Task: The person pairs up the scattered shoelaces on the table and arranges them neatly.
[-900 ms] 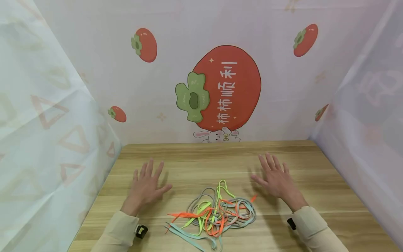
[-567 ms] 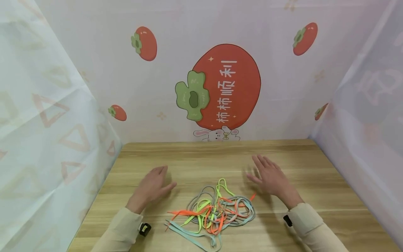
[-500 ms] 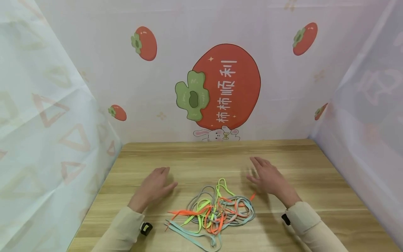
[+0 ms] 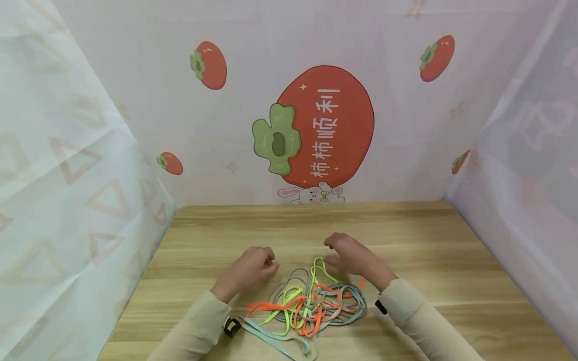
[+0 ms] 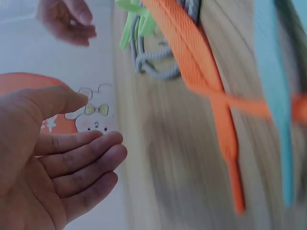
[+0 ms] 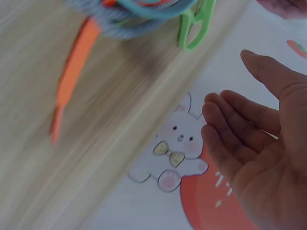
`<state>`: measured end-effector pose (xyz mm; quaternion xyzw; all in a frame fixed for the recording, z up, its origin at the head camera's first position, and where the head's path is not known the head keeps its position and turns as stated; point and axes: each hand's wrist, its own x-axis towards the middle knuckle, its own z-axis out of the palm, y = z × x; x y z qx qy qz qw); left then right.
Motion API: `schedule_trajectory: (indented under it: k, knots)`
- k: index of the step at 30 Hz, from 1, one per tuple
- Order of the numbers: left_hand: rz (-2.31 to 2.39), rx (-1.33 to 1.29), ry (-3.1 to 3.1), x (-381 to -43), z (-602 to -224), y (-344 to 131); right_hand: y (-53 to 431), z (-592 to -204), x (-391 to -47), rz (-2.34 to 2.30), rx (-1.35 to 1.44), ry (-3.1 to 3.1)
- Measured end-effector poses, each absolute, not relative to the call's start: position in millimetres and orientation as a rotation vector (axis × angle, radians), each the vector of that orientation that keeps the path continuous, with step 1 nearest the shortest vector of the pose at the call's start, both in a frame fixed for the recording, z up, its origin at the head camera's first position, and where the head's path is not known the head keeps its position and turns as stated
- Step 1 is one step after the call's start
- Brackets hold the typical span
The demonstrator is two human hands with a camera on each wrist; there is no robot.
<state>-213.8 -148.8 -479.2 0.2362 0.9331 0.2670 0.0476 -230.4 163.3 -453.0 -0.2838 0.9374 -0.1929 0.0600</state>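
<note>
A tangle of flat shoelaces lies on the wooden table in the head view: an orange lace (image 4: 311, 330), a lime-yellow lace (image 4: 285, 321), a grey lace (image 4: 273, 291) and a light blue lace (image 4: 275, 342). My left hand (image 4: 247, 269) hovers just beyond the pile's left side, fingers loosely bent, holding nothing. Across from it, my right hand (image 4: 354, 254) is over the pile's far right edge, also with nothing in it. Each wrist view shows slack, slightly curved fingers apart from the laces. Tipped ends of the orange lace (image 5: 231, 139) and light blue lace (image 5: 283, 139) point towards the left wrist camera.
The wood-grain table (image 4: 217, 220) ends at a pale back sheet (image 4: 253, 30) printed with persimmons and a rabbit. Pale sheets also hang at the left (image 4: 54, 210) and right (image 4: 519, 190). A small black device (image 4: 232, 327) sits at my left wrist.
Both hands have moved inward towards each other, closer to the pile's far side. Their fingers went from spread and straight to loosely bent. The laces lie nearly as before.
</note>
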Motion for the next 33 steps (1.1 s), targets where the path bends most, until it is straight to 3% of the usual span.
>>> schedule_trajectory:
  k: [11, 33]
  knots:
    - [0.886, 0.726, 2.743, -219, -489, -125, 114, -464, -236, -0.475, -1.130, 2.725]
    - [0.913, 0.813, 2.698, -227, -503, -112, 89, -491, -240, -0.421, -1.152, 2.754]
